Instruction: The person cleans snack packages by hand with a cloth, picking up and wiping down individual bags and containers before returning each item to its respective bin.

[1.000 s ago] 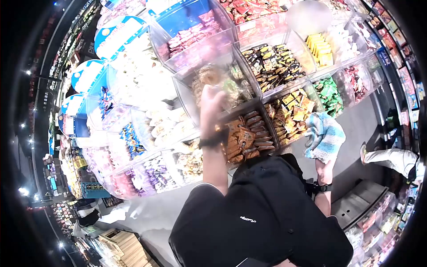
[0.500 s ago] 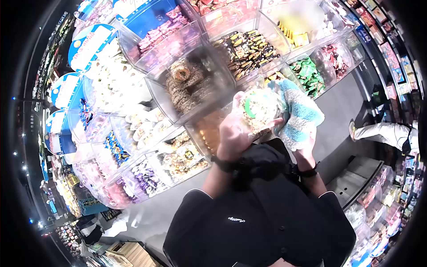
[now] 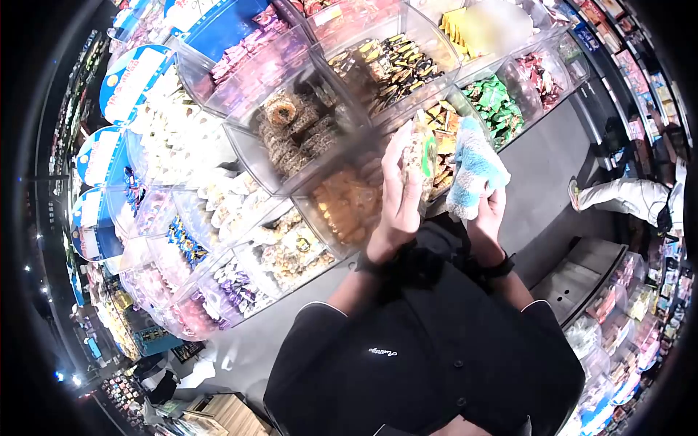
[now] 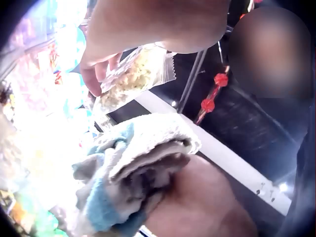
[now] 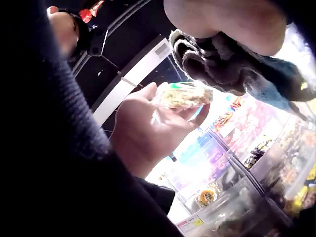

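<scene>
The left hand (image 3: 398, 195), pinching the snack packet (image 3: 427, 151), is now turning it edge-on, apart from the striped cloth (image 3: 476, 173) the right hand (image 3: 487, 220) is clutching, apparently pausing contact.

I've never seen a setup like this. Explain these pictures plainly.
There is no machine: the left grip and the right grip are a person's bare hands. The wide, round view comes from a camera worn on the head, looking forward and down. The other two come from cameras on the left and right wrists, each watching its hand's work. The left grip holds a packet; the right grip holds a blue-and-white cloth. In front stand bins of snacks, many wrapped.
</scene>
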`<move>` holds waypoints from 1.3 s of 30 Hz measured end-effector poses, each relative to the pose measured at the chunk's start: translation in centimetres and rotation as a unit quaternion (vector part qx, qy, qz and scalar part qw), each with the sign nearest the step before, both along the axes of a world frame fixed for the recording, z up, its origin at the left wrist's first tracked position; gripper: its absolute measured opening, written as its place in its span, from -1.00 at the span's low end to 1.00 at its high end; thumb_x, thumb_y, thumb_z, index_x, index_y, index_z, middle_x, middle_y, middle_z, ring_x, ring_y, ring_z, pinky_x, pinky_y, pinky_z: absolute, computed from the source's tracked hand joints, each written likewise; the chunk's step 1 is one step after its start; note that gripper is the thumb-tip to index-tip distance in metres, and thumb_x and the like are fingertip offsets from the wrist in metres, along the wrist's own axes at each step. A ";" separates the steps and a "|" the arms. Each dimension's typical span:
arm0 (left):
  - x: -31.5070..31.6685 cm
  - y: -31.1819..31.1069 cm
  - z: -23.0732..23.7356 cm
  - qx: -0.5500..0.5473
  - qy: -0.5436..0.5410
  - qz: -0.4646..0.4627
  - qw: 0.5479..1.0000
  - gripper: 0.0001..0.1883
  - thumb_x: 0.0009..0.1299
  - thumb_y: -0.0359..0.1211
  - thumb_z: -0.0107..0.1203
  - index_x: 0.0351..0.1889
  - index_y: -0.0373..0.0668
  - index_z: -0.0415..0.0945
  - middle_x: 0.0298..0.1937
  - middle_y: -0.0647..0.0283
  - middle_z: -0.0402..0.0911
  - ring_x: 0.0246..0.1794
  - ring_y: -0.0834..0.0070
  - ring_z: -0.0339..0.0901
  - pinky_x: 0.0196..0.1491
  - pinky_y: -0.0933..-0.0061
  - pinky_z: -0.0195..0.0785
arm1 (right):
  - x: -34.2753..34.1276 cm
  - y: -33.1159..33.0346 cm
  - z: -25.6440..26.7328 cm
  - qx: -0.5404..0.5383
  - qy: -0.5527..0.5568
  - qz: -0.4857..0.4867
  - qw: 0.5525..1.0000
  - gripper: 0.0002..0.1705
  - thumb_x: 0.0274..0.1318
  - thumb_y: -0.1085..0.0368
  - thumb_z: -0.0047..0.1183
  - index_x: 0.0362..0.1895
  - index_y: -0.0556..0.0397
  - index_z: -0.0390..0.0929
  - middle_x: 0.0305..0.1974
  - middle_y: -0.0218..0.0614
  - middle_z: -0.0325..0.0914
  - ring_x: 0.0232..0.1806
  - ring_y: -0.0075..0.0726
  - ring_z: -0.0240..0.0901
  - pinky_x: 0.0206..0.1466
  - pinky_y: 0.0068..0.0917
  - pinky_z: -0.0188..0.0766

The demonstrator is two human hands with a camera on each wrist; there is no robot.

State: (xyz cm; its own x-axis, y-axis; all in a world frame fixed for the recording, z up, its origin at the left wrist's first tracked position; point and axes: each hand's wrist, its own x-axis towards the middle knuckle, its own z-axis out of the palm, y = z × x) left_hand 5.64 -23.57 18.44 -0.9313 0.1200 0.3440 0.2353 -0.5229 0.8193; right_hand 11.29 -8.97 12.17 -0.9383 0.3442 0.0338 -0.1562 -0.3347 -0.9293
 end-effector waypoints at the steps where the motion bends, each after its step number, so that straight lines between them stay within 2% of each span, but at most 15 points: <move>1: 0.0 0.1 -1.2 -0.060 0.057 0.030 0.996 -0.47 0.49 -0.32 -0.23 0.34 -0.38 -0.04 0.35 -0.09 0.12 0.33 0.15 0.14 0.35 0.21 -0.05 | 0.3 -0.5 0.6 0.014 0.019 0.017 1.000 -0.54 0.32 0.35 -0.11 0.26 0.18 0.21 0.08 -0.26 0.42 0.08 -0.45 0.37 0.14 -0.45 0.32; 3: -0.5 0.3 -3.5 -0.183 0.165 0.106 0.963 -0.42 0.49 -0.24 -0.22 0.35 -0.40 -0.05 0.39 -0.17 0.04 0.39 0.01 0.04 0.40 0.13 -0.16 | 0.7 -0.7 1.1 0.036 0.016 0.070 0.997 -0.53 0.30 0.36 -0.11 0.25 0.20 0.20 0.08 -0.25 0.41 0.09 -0.42 0.36 0.15 -0.45 0.30; 6: -0.3 1.0 -3.6 -0.244 0.186 0.093 0.947 -0.38 0.43 -0.21 -0.15 0.35 -0.36 -0.04 0.41 -0.21 -0.02 0.41 -0.08 -0.02 0.40 0.05 -0.19 | 0.2 -1.7 1.3 0.009 0.005 0.064 0.998 -0.53 0.30 0.32 -0.09 0.25 0.16 0.22 0.06 -0.28 0.43 0.04 -0.45 0.38 0.10 -0.48 0.33; 10: 1.1 1.8 -2.6 -0.286 0.158 0.041 0.944 -0.34 0.39 -0.18 -0.07 0.37 -0.25 -0.03 0.43 -0.20 -0.08 0.43 -0.17 -0.10 0.41 -0.01 -0.19 | -2.3 -1.2 2.1 -0.122 0.027 0.059 0.990 -0.58 0.30 0.26 -0.06 0.19 0.08 0.27 0.03 -0.32 0.45 -0.05 -0.45 0.45 0.02 -0.45 0.44; 15: 1.2 2.7 -2.2 -0.250 0.121 0.037 0.960 -0.15 0.35 -0.05 -0.02 0.39 -0.41 -0.15 0.44 -0.22 -0.11 0.46 -0.17 -0.18 0.43 0.02 -0.24 | -2.0 -1.5 2.8 -0.188 0.001 0.057 0.980 -0.52 0.32 0.24 -0.08 0.26 0.11 0.21 0.10 -0.25 0.42 0.08 -0.37 0.41 0.14 -0.39 0.38; 20: 0.9 2.1 -2.4 -0.300 0.144 0.053 0.941 0.01 0.29 0.10 0.03 0.39 -0.50 -0.19 0.44 -0.23 -0.12 0.46 -0.15 -0.18 0.43 0.03 -0.26 | -0.6 -0.5 2.8 -0.138 0.053 0.128 0.981 -0.48 0.31 0.26 -0.10 0.29 0.16 0.17 0.13 -0.22 0.40 0.10 -0.34 0.40 0.17 -0.37 0.35; 23: 0.5 1.6 -2.0 -0.323 0.161 0.032 0.932 0.07 0.26 0.16 0.05 0.39 -0.50 -0.20 0.45 -0.22 -0.13 0.46 -0.14 -0.19 0.44 0.05 -0.30 | 0.4 -0.2 2.4 -0.142 0.021 0.110 0.984 -0.44 0.29 0.22 -0.07 0.29 0.19 0.17 0.12 -0.21 0.41 0.08 -0.35 0.41 0.16 -0.40 0.34; 26: 0.2 1.4 -2.3 -0.290 0.134 -0.021 0.947 0.15 0.20 0.22 0.09 0.41 -0.47 -0.24 0.46 -0.20 -0.17 0.49 -0.06 -0.24 0.47 0.14 -0.36 | 1.3 0.8 2.7 -0.033 0.029 0.116 0.992 -0.42 0.26 0.24 -0.05 0.30 0.19 0.16 0.12 -0.21 0.41 0.08 -0.37 0.40 0.17 -0.39 0.31; 27: 0.2 1.6 -2.4 -0.233 0.093 -0.074 0.965 0.18 0.18 0.17 0.17 0.43 -0.43 -0.30 0.49 -0.13 -0.22 0.52 0.09 -0.28 0.47 0.23 -0.39 | 1.2 0.9 2.8 0.003 0.057 0.108 0.992 -0.44 0.21 0.28 -0.06 0.26 0.25 0.23 0.13 -0.12 0.41 0.13 -0.29 0.37 0.23 -0.32 0.27; 28: 0.4 1.7 -2.1 -0.186 0.059 -0.110 0.975 0.17 0.18 0.13 0.19 0.44 -0.42 -0.33 0.50 -0.11 -0.23 0.52 0.13 -0.29 0.47 0.24 -0.39 | 1.0 1.2 2.7 0.101 0.086 0.092 0.987 -0.46 0.18 0.29 -0.05 0.22 0.26 0.28 0.13 -0.09 0.41 0.15 -0.25 0.37 0.24 -0.30 0.25; 29: 0.7 1.9 -1.6 -0.137 0.023 -0.145 0.980 0.18 0.18 0.09 0.22 0.44 -0.40 -0.35 0.50 -0.08 -0.24 0.53 0.17 -0.29 0.47 0.26 -0.39 | 0.5 1.7 2.6 0.198 0.113 0.074 0.971 -0.48 0.15 0.29 -0.05 0.19 0.27 0.32 0.13 -0.06 0.41 0.17 -0.20 0.36 0.26 -0.29 0.23; 31: 1.4 1.9 -1.5 -0.040 -0.050 -0.213 0.975 0.17 0.17 -0.09 0.31 0.45 -0.35 -0.40 0.52 0.00 -0.26 0.52 0.28 -0.27 0.46 0.31 -0.38 | -1.5 2.6 3.9 0.413 0.219 0.044 0.883 -0.56 0.07 0.31 -0.02 0.05 0.26 0.47 0.12 0.02 0.42 0.22 -0.05 0.32 0.27 -0.26 0.21; 34: 1.4 1.3 -0.9 -0.124 -0.008 -0.193 0.973 0.15 0.16 -0.19 0.33 0.45 -0.35 -0.38 0.51 0.01 -0.24 0.52 0.28 -0.25 0.46 0.32 -0.36 | -2.8 2.6 3.0 0.371 0.206 0.013 0.905 -0.59 0.06 0.35 -0.01 0.03 0.20 0.50 0.11 -0.01 0.44 0.21 0.00 0.34 0.24 -0.26 0.24; 35: 1.4 1.6 -0.7 -0.086 -0.028 -0.194 0.977 0.10 0.15 -0.32 0.31 0.45 -0.33 -0.33 0.51 0.01 -0.19 0.52 0.30 -0.22 0.45 0.33 -0.32 | -2.5 2.1 2.9 0.295 0.121 0.006 0.948 -0.60 0.09 0.42 -0.04 0.06 0.23 0.48 0.12 -0.04 0.43 0.20 -0.09 0.35 0.22 -0.29 0.26; 39: 1.5 1.3 -1.6 -0.053 0.001 -0.148 0.988 -0.06 0.16 -0.59 0.15 0.44 -0.22 -0.22 0.47 0.03 -0.07 0.50 0.34 -0.15 0.44 0.33 -0.23 | -2.8 2.1 2.4 0.024 0.051 0.007 0.998 -0.55 0.27 0.31 -0.04 0.21 0.18 0.28 0.02 -0.32 0.48 -0.02 -0.47 0.44 0.06 -0.48 0.38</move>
